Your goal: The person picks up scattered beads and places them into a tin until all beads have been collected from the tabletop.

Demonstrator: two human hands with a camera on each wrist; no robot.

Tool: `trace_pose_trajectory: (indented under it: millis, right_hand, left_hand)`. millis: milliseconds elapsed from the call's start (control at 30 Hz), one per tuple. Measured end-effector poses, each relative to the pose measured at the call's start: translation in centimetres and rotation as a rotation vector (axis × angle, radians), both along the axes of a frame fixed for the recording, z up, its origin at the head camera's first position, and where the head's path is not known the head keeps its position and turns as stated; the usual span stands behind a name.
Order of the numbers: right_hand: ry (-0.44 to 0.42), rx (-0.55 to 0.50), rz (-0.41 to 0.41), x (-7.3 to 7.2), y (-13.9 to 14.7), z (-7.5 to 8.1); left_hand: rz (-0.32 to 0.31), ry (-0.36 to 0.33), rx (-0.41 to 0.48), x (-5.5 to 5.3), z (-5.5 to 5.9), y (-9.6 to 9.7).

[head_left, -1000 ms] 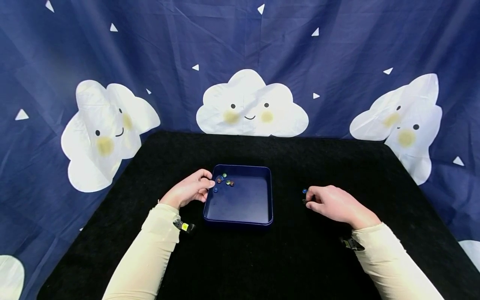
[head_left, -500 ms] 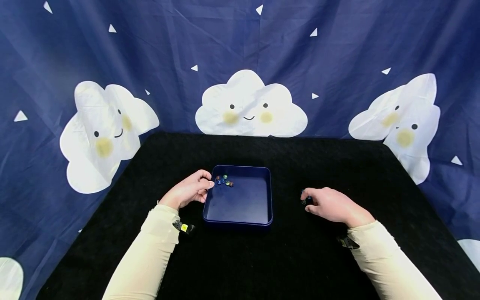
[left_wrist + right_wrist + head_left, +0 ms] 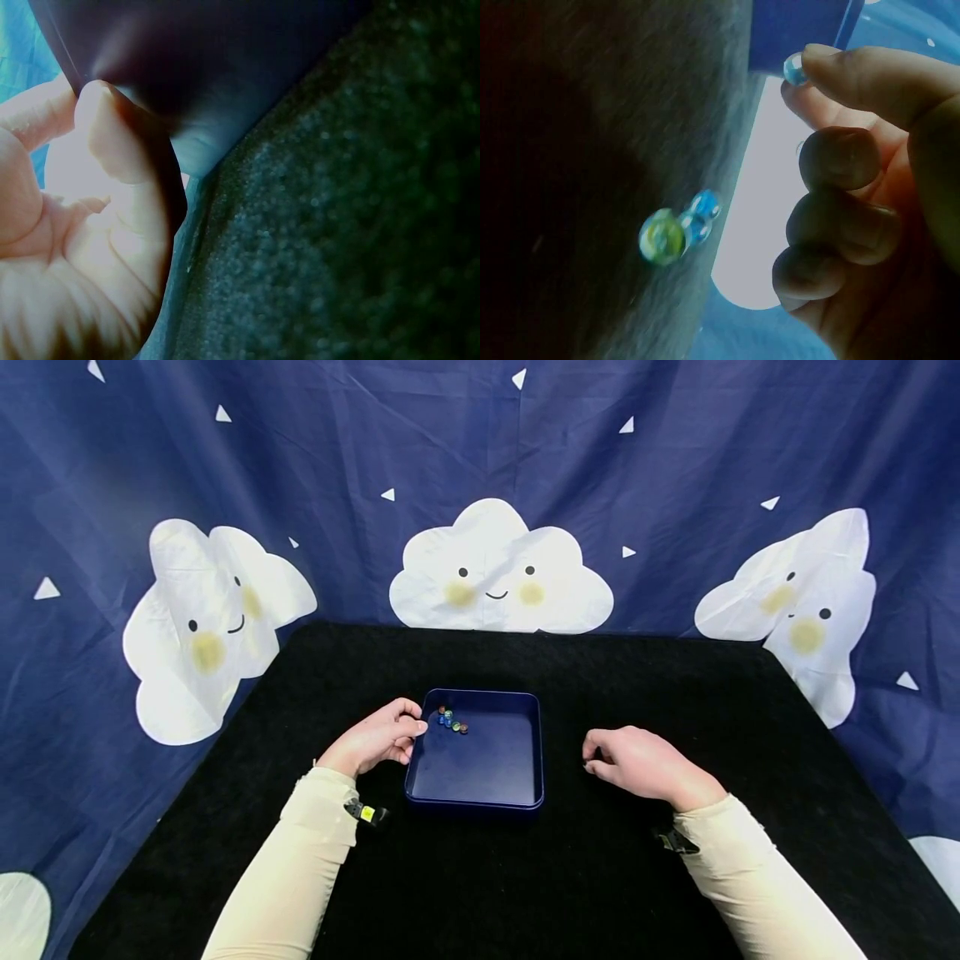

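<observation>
My left hand [image 3: 375,739] pinches the left wall of a square blue tray [image 3: 474,802], thumb over the rim and fingers outside it. In the left wrist view the thumb lies against the tray's dark wall [image 3: 225,52]. Inside the tray, several glass marbles [image 3: 456,727] cluster near the far left corner. Right of the tray, my right hand [image 3: 637,762] is low over the black cloth. The right wrist view shows a light blue marble [image 3: 794,70] pinched between its thumb and index finger, other fingers curled. A green marble [image 3: 661,238] and two blue marbles [image 3: 697,225] lie on the cloth nearby.
Black cloth [image 3: 480,893] covers the table. Behind it and at the sides hangs a blue curtain [image 3: 337,460] printed with white smiling clouds [image 3: 502,568]. Dark straps with small devices [image 3: 367,812] sit on both wrists.
My right hand has shifted left toward the tray, and its thumb and index finger have closed on a marble. The tray's marbles have rolled closer together. My left hand stays at the tray.
</observation>
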State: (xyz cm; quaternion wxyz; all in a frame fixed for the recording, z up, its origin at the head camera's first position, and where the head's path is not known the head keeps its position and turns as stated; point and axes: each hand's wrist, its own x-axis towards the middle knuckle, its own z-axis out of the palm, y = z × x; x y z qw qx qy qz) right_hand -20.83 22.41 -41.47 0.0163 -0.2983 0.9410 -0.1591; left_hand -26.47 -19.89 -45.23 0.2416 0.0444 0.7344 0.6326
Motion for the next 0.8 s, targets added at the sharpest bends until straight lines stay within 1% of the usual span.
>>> trace_pose_trajectory:
  millis: [133, 367, 567, 800]
  right_hand:
    - [0.024, -0.016, 0.022, 0.0, -1.1, 0.4]
    - [0.076, -0.047, 0.049, 0.1, -2.7, 1.2]
    - [0.077, -0.066, 0.065, 0.3, -3.9, 1.4]
    - [0.087, -0.084, 0.095, 0.4, -5.0, 1.6]
  left_hand:
    - [0.001, -0.007, 0.003, 0.1, 0.1, 0.0]
    - [-0.014, 0.005, 0.001, 0.2, 0.2, -0.1]
    - [-0.013, 0.003, -0.009, 0.3, 0.2, 0.0]
    - [-0.012, 0.002, -0.003, 0.2, 0.3, 0.1]
